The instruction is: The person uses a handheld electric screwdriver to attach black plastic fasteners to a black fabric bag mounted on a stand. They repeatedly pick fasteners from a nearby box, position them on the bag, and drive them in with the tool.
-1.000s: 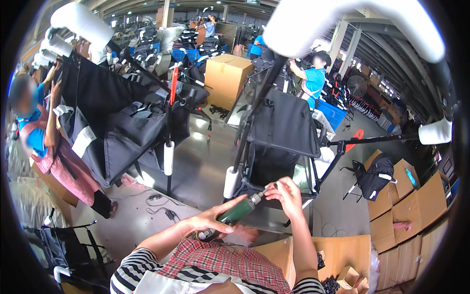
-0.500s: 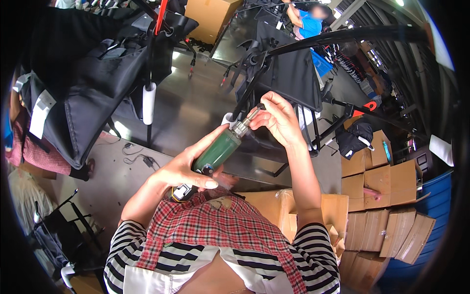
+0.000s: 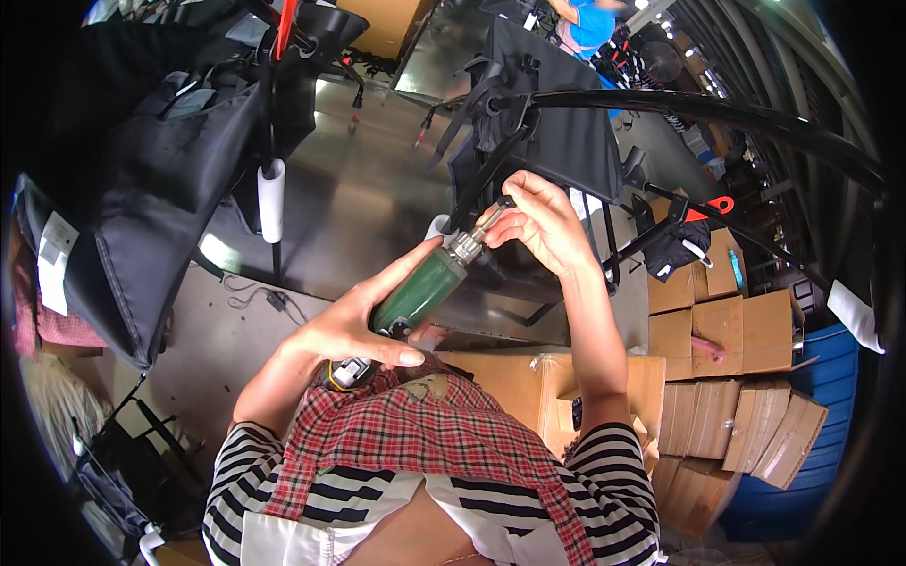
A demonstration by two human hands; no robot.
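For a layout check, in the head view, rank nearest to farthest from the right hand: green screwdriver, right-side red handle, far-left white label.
1. Green screwdriver, in the left hand.
2. Red handle, upper right.
3. White label, far left edge.

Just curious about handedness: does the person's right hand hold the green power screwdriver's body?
No, the left hand holds the green power screwdriver's body, while the right hand pinches a small black piece at its bit.
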